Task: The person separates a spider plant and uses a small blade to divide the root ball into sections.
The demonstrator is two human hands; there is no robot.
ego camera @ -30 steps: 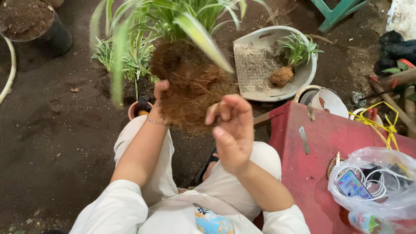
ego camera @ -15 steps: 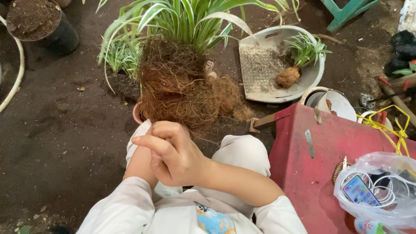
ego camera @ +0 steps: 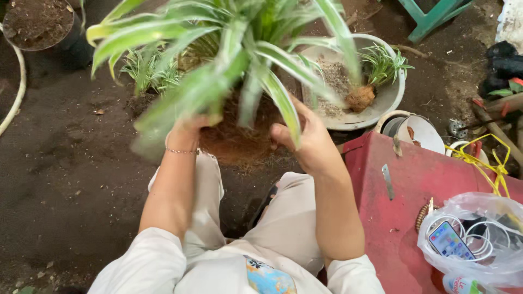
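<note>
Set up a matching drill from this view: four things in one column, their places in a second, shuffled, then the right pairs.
Things:
1. striped green-and-white leafy plant with a brown root ball
2. small green plantlet with a round root clump
3. phone with a lit screen
4. black pot of dark soil

Places:
A. inside a clear plastic bag on the red surface
B. top left corner, on the ground
C. held between the left hand and right hand
D. in the grey round basin

Pairs: 1-C, 2-D, 3-A, 4-B

Both hands, left hand (ego camera: 188,130) and right hand (ego camera: 305,136), are now gripping the root ball (ego camera: 234,136), apparently turning the striped plant (ego camera: 239,49) upright.
</note>
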